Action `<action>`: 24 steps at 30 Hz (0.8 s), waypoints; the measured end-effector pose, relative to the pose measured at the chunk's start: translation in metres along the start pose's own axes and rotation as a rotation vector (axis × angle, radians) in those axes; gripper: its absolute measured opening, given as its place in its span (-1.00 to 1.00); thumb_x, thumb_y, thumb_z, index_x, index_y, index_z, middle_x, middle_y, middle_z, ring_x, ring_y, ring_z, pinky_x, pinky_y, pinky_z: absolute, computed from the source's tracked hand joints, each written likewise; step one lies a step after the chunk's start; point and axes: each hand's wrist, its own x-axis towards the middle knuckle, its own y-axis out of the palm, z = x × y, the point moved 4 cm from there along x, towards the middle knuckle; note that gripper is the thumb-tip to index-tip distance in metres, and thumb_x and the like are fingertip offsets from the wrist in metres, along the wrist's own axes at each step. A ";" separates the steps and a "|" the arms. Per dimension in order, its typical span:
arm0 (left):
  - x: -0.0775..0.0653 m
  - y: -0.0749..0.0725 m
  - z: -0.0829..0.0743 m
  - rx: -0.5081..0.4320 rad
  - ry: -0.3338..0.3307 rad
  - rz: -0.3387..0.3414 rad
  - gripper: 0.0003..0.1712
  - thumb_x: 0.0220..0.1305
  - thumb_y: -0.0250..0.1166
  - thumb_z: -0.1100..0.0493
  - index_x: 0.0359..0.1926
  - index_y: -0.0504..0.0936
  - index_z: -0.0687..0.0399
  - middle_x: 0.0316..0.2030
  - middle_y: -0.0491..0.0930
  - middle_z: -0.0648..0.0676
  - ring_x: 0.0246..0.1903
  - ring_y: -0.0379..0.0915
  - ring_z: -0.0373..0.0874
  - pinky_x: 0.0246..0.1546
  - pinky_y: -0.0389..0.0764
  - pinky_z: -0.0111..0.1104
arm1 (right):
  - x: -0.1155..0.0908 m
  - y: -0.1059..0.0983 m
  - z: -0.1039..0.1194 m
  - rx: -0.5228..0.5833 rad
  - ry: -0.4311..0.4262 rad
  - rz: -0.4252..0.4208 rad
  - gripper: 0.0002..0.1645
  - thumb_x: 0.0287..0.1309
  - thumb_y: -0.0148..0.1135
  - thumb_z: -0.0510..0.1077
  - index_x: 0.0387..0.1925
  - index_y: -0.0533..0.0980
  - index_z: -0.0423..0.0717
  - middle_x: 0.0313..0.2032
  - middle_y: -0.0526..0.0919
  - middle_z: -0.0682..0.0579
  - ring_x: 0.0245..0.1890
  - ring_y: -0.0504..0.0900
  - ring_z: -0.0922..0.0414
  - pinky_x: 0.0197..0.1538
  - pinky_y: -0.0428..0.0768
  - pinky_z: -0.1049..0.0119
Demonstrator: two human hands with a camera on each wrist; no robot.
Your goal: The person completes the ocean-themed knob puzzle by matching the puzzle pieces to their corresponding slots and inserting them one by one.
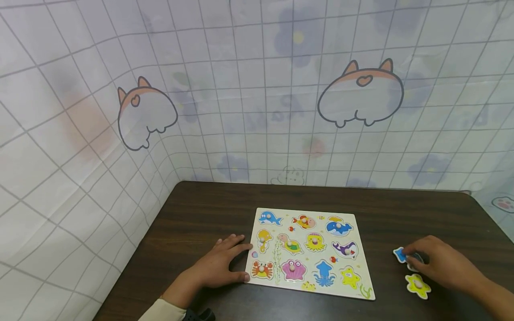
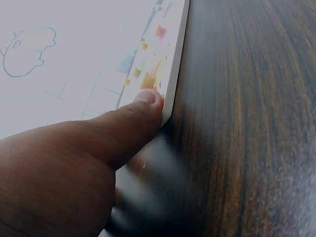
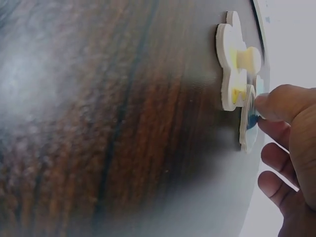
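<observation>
The wooden peg puzzle board (image 1: 297,290) with sea-animal shapes lies on the table. My left hand (image 1: 218,263) rests at its left edge, the thumb (image 2: 143,101) on the near corner and the other fingers spread farther up that side. Right of the board, my right hand (image 1: 445,263) pinches a blue puzzle piece (image 1: 399,254) between thumb and index finger. Those fingers hide most of the piece. The other fingers (image 3: 276,158) of that hand are bent beside it. A yellow star puzzle piece (image 1: 418,286) with a round knob lies just nearer than the blue one.
Knobbed pieces such as the crab (image 1: 262,270) and the pink shell (image 1: 293,270) sit in the board. The blue squid (image 1: 324,273) and yellow star (image 1: 350,277) shapes on it show no knobs. A patterned curtain (image 1: 249,111) stands behind the dark wooden table (image 1: 192,205).
</observation>
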 end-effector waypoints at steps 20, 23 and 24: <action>0.000 -0.002 -0.002 -0.015 -0.004 0.001 -0.07 0.21 0.40 -0.38 0.50 0.37 -0.18 0.55 0.14 0.12 0.55 -0.08 0.19 0.47 -0.06 0.24 | 0.006 -0.008 0.033 -0.041 -0.124 -0.140 -0.72 -0.05 0.65 -0.09 -0.34 0.71 0.33 -0.34 0.55 0.51 -0.28 0.52 0.37 -0.39 0.58 0.34; 0.000 -0.002 -0.002 -0.016 -0.002 0.000 -0.08 0.21 0.40 -0.37 0.50 0.38 -0.18 0.55 0.14 0.12 0.55 -0.08 0.19 0.47 -0.06 0.24 | 0.008 -0.008 0.040 -0.043 -0.115 -0.124 -0.75 -0.03 0.64 -0.03 -0.35 0.69 0.37 -0.34 0.55 0.51 -0.29 0.52 0.38 -0.38 0.58 0.34; 0.000 -0.002 -0.002 -0.014 -0.002 0.000 -0.08 0.21 0.40 -0.37 0.50 0.38 -0.18 0.55 0.14 0.12 0.55 -0.08 0.19 0.47 -0.06 0.24 | 0.009 -0.008 0.043 -0.046 -0.115 -0.117 -0.76 -0.03 0.64 -0.01 -0.36 0.69 0.38 -0.34 0.56 0.51 -0.28 0.52 0.37 -0.37 0.58 0.33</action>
